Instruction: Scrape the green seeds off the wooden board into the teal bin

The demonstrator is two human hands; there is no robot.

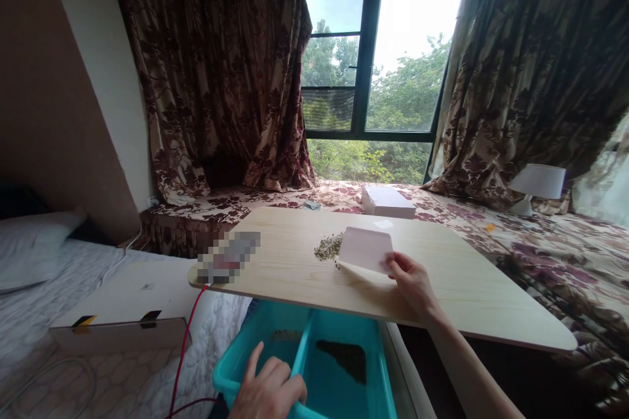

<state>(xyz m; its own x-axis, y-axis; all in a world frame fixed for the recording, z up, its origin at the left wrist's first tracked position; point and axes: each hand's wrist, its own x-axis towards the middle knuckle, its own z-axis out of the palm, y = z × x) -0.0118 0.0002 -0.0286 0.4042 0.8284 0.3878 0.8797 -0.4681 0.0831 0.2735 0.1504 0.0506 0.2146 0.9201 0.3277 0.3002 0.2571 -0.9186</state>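
My right hand (410, 281) pinches the near right corner of a thin white plastic sheet (366, 247), rectangular with rounded corners. The sheet is tilted above a light wooden tabletop (295, 275), its left edge by a loose pile of small greenish beans (328, 247). Below the table's near edge is a teal tub (386, 373) with a divider down its middle. Dark beans (346, 357) lie in its right compartment, and a few small bits (286, 335) in the left. My left hand (270, 383) curls at the tub's near side by the divider, one finger raised; its fingertips are partly hidden.
On the table's left end lies a pixelated object (228, 258) with a red cable (184, 340). A white box (128, 308) sits on the quilted bed at left. Behind the table are another white box (388, 201), a lamp (538, 183) and a curtained window.
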